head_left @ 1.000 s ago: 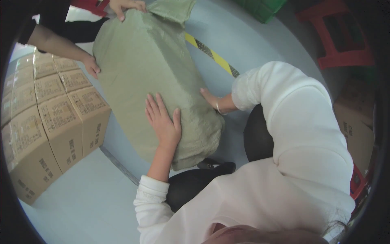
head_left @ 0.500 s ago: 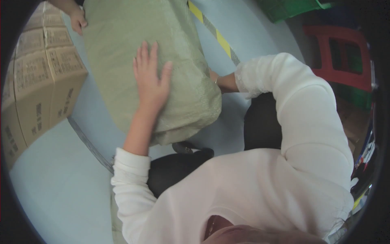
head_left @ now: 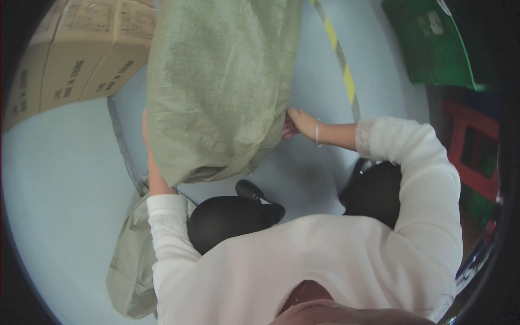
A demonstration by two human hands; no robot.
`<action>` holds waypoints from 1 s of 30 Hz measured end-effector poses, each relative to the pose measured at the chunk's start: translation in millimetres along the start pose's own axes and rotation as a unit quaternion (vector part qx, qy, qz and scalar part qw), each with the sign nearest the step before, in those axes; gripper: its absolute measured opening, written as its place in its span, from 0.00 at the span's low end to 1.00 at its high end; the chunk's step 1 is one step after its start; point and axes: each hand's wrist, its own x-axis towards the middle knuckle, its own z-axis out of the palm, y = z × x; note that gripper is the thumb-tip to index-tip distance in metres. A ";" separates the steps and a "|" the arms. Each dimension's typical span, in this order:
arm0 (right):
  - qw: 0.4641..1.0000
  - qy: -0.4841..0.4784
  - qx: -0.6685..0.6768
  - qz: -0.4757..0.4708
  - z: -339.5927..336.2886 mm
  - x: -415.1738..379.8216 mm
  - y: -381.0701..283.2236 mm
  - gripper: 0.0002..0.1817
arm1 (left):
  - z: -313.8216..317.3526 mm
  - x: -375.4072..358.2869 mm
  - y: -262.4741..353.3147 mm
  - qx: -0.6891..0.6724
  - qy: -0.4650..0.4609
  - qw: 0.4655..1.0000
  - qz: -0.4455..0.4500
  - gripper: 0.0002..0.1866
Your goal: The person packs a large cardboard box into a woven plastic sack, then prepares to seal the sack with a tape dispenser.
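Note:
A big green woven sack (head_left: 216,81) stretches from the top of the head view down toward my body. On its left side is my left hand (head_left: 145,127), mostly hidden behind the sack's edge, so its fingers cannot be made out. My right hand (head_left: 298,124) is at the sack's lower right side, thumb on top, with the fingers partly out of sight at the sack's edge. A bracelet is on my right wrist.
Stacked cardboard boxes (head_left: 81,59) stand at upper left. Another green sack (head_left: 132,265) lies crumpled at lower left. A green crate (head_left: 433,49) and a red plastic stool (head_left: 471,146) are on the right. Yellow-and-grey tape (head_left: 341,57) marks the floor.
My left hand has gone from the sack's top to its left side. My right hand shows more beside the sack. The other person's hand at upper left is out of view.

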 end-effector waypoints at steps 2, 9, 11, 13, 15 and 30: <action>0.997 -0.052 -0.016 -0.059 12.5 -9.9 -24.5 0.30 | -9.5 -18.8 -3.0 -0.125 0.062 0.989 -0.048 0.19; 0.983 -0.060 -0.142 -0.096 12.3 -31.8 -43.7 0.39 | -50.9 43.4 -103.4 0.062 0.000 0.997 0.037 0.26; 0.979 -0.034 -0.177 -0.091 11.6 -37.2 -56.7 0.36 | -48.7 36.9 -92.0 0.682 -0.066 0.728 0.025 0.34; 0.966 0.003 -0.232 -0.117 4.6 -48.6 -74.1 0.32 | -60.0 57.3 -151.3 0.612 -0.079 0.777 0.126 0.37; 0.944 0.032 -0.303 -0.124 -2.7 -59.6 -93.3 0.32 | -59.8 72.6 -229.4 0.630 -0.101 0.746 0.192 0.36; 0.815 0.192 -0.526 -0.149 -43.8 -73.6 -142.3 0.36 | -20.0 -4.4 -188.8 0.465 -0.324 0.809 0.156 0.27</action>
